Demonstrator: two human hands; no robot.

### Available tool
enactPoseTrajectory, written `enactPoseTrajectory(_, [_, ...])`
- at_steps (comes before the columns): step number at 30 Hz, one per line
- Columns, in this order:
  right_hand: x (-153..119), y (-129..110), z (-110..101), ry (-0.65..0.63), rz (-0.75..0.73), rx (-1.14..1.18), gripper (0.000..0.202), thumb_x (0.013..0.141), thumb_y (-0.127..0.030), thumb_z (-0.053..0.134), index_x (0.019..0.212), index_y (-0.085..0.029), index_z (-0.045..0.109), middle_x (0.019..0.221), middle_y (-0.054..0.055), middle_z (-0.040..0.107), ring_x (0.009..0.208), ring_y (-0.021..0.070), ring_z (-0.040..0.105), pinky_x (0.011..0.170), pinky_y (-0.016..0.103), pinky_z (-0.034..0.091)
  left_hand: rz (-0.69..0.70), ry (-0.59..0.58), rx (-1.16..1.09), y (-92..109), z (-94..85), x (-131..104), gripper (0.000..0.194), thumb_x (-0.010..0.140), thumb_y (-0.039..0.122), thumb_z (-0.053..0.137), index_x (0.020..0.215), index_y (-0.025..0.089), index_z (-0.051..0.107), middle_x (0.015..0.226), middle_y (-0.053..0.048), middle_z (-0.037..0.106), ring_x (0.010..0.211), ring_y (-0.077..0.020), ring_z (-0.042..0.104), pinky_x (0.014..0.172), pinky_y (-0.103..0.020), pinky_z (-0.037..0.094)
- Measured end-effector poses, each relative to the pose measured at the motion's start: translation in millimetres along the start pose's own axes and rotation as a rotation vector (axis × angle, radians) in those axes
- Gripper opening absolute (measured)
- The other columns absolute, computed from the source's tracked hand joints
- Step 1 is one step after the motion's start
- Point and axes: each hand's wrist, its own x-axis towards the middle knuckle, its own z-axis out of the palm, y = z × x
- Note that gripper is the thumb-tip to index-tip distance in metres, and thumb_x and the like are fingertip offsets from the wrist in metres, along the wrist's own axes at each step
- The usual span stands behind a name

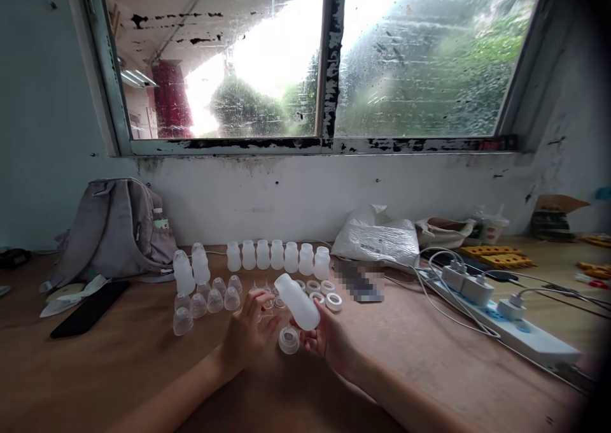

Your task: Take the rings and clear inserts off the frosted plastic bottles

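Observation:
My right hand is wrapped round the lower end of a frosted white bottle, which tilts with its neck to the upper left. Just left of the bottle, my left hand has its fingers apart and holds nothing. Below the bottle a round white cap lies on the table. Several white rings sit behind my right hand, and small clear teat-like pieces are partly hidden behind my left hand. Clear domed covers stand to the left. A row of frosted bottles stands at the back.
Two more bottles stand at the left, near a grey backpack and a black phone-like slab. A silver bag lies at the back right. Further right is a white power strip with plugs and cables.

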Motion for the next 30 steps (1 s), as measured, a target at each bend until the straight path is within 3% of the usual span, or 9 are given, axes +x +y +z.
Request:
enactPoseTrajectory(4, [-2,0,3,-0.050,0.030,0.002,0.044,0.081,-0.052,0.038,0.090,-0.012,0.054,0.077,0.008,0.061,0.052,0.0095,0.054,0.049,0.020,0.045,-0.007,0.018,-0.008,16,-7.3,31,0.060,0.066,0.044,0.062,0.116,0.025,0.034,0.114,-0.007,0.045,0.081,-0.0172,0.054,0.064,-0.028,0.048])
enactPoseTrajectory(11, [-2,-3,2,-0.086,0.030,0.018,0.048,0.081,-0.055,0.035,0.097,-0.013,0.053,0.081,0.008,0.060,0.053,0.0101,0.055,0.046,0.021,0.046,-0.005,-0.012,-0.103,18,-3.4,51,0.045,0.065,0.043,0.064,0.101,0.022,0.047,0.094,-0.003,0.056,0.077,-0.0160,0.056,0.062,-0.026,0.048])
enactPoseTrajectory(14, [-3,-3,1,-0.079,-0.040,-0.033,0.043,0.081,-0.053,0.038,0.106,-0.019,0.048,0.090,0.006,0.057,0.066,0.0153,0.059,0.044,0.023,0.047,0.052,0.008,-0.041,10,-14.3,55,0.040,0.067,0.040,0.063,0.099,0.022,0.049,0.089,-0.002,0.057,0.075,-0.0152,0.056,0.060,-0.025,0.048])
enactPoseTrajectory(19, [-2,-3,-1,0.031,-0.093,-0.142,0.042,0.079,-0.053,0.040,0.107,-0.022,0.046,0.100,0.007,0.052,0.072,0.0163,0.058,0.049,0.026,0.049,0.139,0.055,0.239,-25,-60.1,80,0.036,0.070,0.041,0.059,0.100,0.022,0.051,0.096,-0.003,0.056,0.075,-0.0157,0.057,0.067,-0.027,0.047])
enactPoseTrajectory(23, [3,4,-6,0.114,-0.145,-0.356,0.037,0.077,-0.051,0.045,0.098,-0.021,0.049,0.093,0.005,0.052,0.066,0.0135,0.057,0.042,0.021,0.046,0.054,0.047,0.427,-71,-88.1,109,0.037,0.071,0.041,0.058,0.102,0.022,0.050,0.105,-0.004,0.051,0.072,-0.0149,0.058,0.064,-0.026,0.046])
enactPoseTrajectory(27, [7,13,-12,0.203,-0.201,-0.825,0.034,0.071,-0.045,0.056,0.094,-0.022,0.047,0.061,-0.004,0.048,0.043,0.0090,0.046,0.028,0.015,0.030,-0.135,-0.135,0.674,-108,-90.4,124,0.036,0.072,0.041,0.057,0.101,0.020,0.050,0.098,-0.006,0.053,0.080,-0.0206,0.058,0.068,-0.027,0.044])
enactPoseTrajectory(30, [6,15,-14,0.210,-0.247,-1.036,0.028,0.074,-0.040,0.053,0.094,-0.021,0.047,0.059,-0.005,0.047,0.038,0.0072,0.040,0.032,0.018,0.031,-0.254,-0.245,0.808,-123,-80.4,122,0.031,0.074,0.037,0.055,0.098,0.019,0.049,0.099,-0.008,0.052,0.083,-0.0240,0.058,0.067,-0.029,0.043])
